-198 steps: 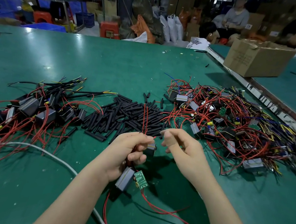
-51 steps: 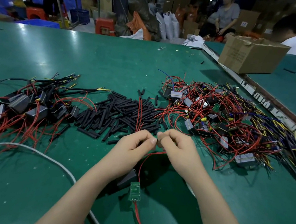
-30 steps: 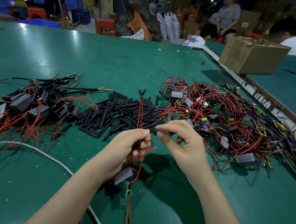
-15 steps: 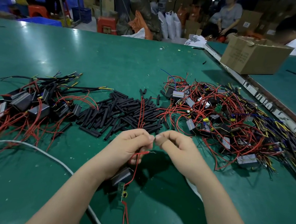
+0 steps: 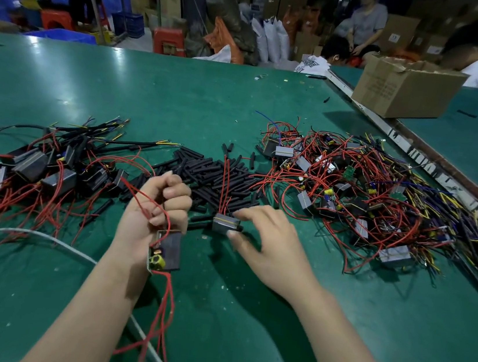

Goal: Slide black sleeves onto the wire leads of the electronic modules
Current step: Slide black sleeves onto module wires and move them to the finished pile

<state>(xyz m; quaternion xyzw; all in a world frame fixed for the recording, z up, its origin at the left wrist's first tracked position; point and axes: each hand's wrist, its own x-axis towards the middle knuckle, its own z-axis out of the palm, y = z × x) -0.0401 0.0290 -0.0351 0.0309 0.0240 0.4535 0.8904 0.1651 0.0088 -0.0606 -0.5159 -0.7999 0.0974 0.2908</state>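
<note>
Green mat workbench [image 5: 182,97] in a busy workshop, cardboard box [image 5: 405,87] at the far right edge, white cable [image 5: 41,238] crossing the near left. Loose black sleeves [image 5: 217,175] piled centre of the table, just beyond both hands. Left of that, a heap of modules with sleeved leads [image 5: 51,162]; right of it, a bigger tangle of unsleeved modules [image 5: 352,189] with red, yellow and blue wires. Left hand [image 5: 156,212] is curled into a fist around red leads, and its module [image 5: 166,250] hangs below the fist against the wrist, small board with a yellow component facing up, more red wires [image 5: 164,307] trailing down toward the camera. Right hand [image 5: 266,239] has thumb and fingers pinched on a second module [image 5: 226,224] sitting on the mat at the near edge of the sleeve pile, its red leads running up over the sleeves. Can't tell whether the left fist also holds a sleeve; fingers hide it. Hands are apart, not touching.
</note>
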